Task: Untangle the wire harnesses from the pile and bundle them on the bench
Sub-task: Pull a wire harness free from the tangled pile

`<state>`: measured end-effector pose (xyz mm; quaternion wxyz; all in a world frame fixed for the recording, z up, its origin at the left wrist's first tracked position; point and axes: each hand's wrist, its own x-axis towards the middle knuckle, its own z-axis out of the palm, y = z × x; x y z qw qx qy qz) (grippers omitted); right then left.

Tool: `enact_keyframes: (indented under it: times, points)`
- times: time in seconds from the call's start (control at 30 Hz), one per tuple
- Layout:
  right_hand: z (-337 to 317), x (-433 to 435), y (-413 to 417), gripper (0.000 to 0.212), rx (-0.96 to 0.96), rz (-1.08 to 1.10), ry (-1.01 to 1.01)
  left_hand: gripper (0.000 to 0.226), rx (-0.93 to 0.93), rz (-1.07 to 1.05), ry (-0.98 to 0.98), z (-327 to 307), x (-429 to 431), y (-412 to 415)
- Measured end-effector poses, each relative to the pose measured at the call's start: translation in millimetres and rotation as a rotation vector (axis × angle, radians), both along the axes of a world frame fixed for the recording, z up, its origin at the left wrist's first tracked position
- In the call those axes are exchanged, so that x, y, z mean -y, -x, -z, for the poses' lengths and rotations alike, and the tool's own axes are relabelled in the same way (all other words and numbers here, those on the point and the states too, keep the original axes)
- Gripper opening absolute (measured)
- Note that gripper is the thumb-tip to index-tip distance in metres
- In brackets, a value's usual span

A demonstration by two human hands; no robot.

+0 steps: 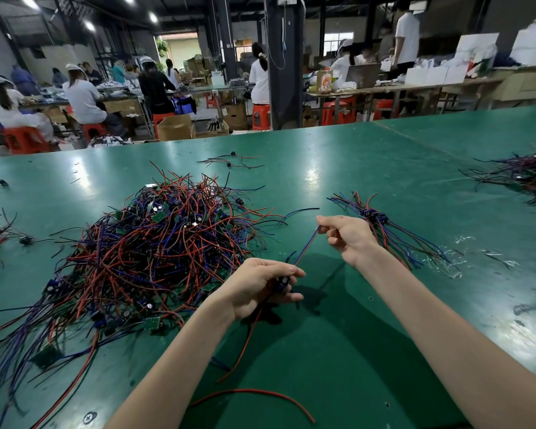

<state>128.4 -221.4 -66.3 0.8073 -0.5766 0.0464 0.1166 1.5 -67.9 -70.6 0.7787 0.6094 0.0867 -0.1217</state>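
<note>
Green bench [353,168] bears wire pile [155,243] — and a bundle [375,216].

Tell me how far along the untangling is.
Done: a small bundle lies on the bench beyond the right hand. In hand: one harness, its wires pulled straight between the left hand and the right. Left: most of it; the big pile lies tangled.

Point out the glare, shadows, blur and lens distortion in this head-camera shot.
Head view throughout: ceiling lamps leave white glare patches on the green bench; the arms throw a dark shadow under the left hand and right hand; the wide lens bows the bench's far edge; the top right corner smears, while the wire both hands pinch and the pile look sharp.
</note>
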Motion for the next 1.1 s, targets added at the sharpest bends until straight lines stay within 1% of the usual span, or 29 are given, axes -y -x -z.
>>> enact_keyframes:
  times: [0.1,0.17,0.23,0.57,1.1]
  points:
    - [2.2,-4.5,0.8,0.024,0.202,0.058,0.068,0.018,0.002,-0.002,0.005,0.2,-0.1,-0.1]
    - [3.5,-5.9,1.4,0.026,0.263,0.075,0.092,0.021,0.003,0.000,0.005,0.5,-0.3,-0.3]
    - [4.0,-5.7,2.3,0.025,0.256,0.080,0.093,0.022,0.003,-0.002,0.002,1.0,-0.6,-0.6]
    - [3.3,-3.5,2.7,0.028,0.097,0.050,-0.013,0.020,0.013,0.006,-0.014,0.9,0.2,-1.1]
    - [1.5,-2.9,4.9,0.026,0.119,0.031,-0.009,0.024,0.015,0.025,-0.035,-0.9,1.0,1.0]
